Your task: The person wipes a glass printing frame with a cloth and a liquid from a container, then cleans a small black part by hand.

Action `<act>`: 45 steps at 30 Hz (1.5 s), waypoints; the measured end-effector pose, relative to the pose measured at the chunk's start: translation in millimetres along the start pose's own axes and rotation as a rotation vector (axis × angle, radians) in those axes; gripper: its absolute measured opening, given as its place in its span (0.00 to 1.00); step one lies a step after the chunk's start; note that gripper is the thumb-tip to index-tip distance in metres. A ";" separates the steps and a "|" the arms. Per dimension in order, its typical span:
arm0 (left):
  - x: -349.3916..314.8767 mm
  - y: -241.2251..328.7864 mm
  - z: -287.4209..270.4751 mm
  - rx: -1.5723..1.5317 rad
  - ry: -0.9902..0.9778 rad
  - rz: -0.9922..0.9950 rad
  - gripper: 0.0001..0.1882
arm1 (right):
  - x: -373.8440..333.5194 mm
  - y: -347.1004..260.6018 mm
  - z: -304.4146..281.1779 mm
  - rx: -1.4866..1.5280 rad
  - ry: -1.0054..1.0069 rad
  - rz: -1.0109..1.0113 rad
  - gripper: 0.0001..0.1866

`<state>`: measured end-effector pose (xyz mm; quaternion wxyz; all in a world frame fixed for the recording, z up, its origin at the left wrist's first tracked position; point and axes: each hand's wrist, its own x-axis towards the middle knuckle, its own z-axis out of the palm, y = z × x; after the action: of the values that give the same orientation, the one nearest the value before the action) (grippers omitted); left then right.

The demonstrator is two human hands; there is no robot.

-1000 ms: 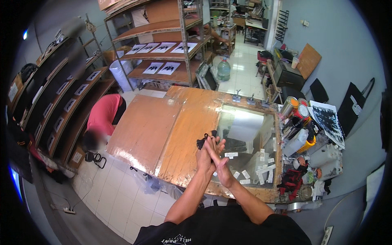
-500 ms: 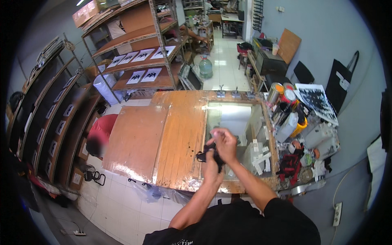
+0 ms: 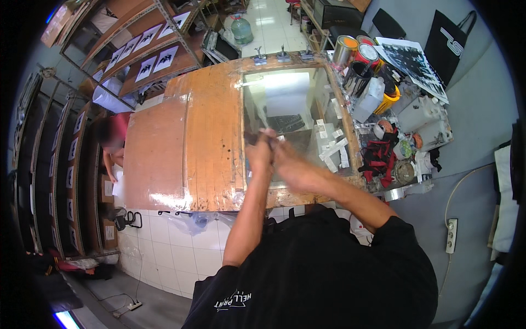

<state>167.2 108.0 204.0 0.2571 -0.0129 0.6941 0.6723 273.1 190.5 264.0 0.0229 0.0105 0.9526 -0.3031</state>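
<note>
My left hand [image 3: 259,156] is over the left part of a glass pane [image 3: 298,156] set in the wooden table [image 3: 213,131]. A dark, blurred piece of black cloth [image 3: 251,138] shows at its fingers, which are closed on it. Right beside it, my right hand [image 3: 290,164] is smeared by motion. Its fingers overlap the left hand's, so I cannot tell their shape. Under the glass lie a white sheet [image 3: 285,93] and a dark patterned area. Pieces of pale tape [image 3: 334,148] are stuck on the pane's right side.
Three metal hinge clamps [image 3: 282,55] line the table's far edge. To the right stand paint cans [image 3: 345,50], a white bottle [image 3: 370,98] and a yellow container [image 3: 388,101]. Shelves with printed sheets [image 3: 164,58] rise at left. A person in red [image 3: 115,131] crouches beside the table's left end.
My view has tilted down and shifted right. Both hands have come closer together, and the right one is now blurred. The crouching person's arm and a white sheet have come into view.
</note>
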 end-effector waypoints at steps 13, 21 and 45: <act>-42.5 -30.4 75.5 -0.716 -0.481 -0.349 0.23 | -30.7 117.5 -4.1 0.268 0.538 -0.103 0.16; -31.1 -47.8 110.5 -0.874 -0.494 -0.471 0.17 | -55.0 145.6 2.4 0.085 0.703 -0.098 0.26; -34.0 -4.7 27.3 0.353 0.206 0.465 0.14 | 70.8 70.7 43.9 1.092 0.400 0.437 0.17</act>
<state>207.7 122.1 213.4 0.0227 0.1229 0.8069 0.5773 206.4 223.2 183.9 -0.1034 0.2719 0.6217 -0.7272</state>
